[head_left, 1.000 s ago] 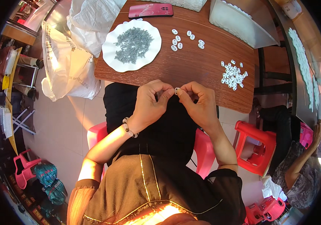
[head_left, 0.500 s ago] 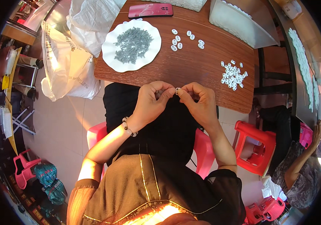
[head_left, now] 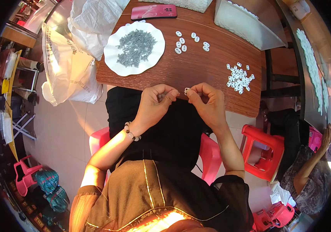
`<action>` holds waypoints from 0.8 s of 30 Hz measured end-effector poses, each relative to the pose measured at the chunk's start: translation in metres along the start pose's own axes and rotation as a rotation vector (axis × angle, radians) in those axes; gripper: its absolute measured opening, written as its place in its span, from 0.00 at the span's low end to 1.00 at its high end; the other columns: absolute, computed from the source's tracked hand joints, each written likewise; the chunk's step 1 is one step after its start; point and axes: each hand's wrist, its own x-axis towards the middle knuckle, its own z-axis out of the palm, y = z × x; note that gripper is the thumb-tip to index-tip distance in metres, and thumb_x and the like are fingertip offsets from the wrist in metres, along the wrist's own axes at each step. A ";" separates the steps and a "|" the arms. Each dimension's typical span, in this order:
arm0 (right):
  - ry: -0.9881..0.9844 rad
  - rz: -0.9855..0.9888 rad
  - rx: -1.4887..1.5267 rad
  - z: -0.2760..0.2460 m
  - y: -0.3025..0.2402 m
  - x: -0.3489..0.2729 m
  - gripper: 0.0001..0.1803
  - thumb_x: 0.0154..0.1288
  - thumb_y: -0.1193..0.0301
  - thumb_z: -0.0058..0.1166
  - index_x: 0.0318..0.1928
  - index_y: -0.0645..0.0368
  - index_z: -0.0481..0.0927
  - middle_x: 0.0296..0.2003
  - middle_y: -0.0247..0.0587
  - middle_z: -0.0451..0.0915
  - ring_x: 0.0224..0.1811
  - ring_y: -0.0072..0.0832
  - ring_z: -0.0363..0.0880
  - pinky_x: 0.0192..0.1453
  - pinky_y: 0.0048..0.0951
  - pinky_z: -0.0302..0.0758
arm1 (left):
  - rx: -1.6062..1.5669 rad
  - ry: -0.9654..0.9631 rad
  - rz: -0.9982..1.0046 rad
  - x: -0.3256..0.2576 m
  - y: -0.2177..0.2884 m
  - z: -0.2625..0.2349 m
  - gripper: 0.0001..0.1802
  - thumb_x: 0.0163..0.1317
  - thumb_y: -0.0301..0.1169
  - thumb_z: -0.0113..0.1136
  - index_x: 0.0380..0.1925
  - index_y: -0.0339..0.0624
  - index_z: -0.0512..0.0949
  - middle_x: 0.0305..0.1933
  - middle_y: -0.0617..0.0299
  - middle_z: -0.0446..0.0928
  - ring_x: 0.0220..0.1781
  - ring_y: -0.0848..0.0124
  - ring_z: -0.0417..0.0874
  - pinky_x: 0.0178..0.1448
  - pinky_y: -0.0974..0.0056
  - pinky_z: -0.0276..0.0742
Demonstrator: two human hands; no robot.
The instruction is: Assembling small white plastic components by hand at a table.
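Note:
My right hand (head_left: 209,103) pinches a small white plastic piece with holes (head_left: 186,91) between thumb and forefinger, above the near edge of the table. Just left of it, my left hand (head_left: 156,103) is closed in a pinch; whatever lies between its fingertips is too small to make out. A narrow gap separates the two hands. Beyond the left hand, a white scalloped plate (head_left: 111,58) bears a heap of small grey screw-like pieces (head_left: 136,48). To the right on the table lies a pile of small white pieces (head_left: 239,79), and several white oval pieces (head_left: 178,44) are scattered farther back.
A pink phone (head_left: 154,12) and a translucent bin (head_left: 246,25) stand at the back of the brown table (head_left: 204,77). White sacks (head_left: 70,73) sit left of it. At right are a red stool (head_left: 264,152) and another person's arm (head_left: 312,166).
My hands have drawn slightly apart from where they met. The small white piece has stayed with my right fingertips, and a gap now shows beside my left.

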 end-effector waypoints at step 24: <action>0.091 -0.393 -0.812 -0.034 0.005 0.111 0.06 0.60 0.72 0.55 0.35 0.60 0.80 0.31 0.47 0.83 0.38 0.47 0.79 0.43 0.45 0.75 | -0.040 0.124 -0.021 0.001 -0.001 -0.026 0.11 0.69 0.33 0.58 0.33 0.37 0.80 0.22 0.75 0.70 0.23 0.88 0.65 0.27 0.78 0.58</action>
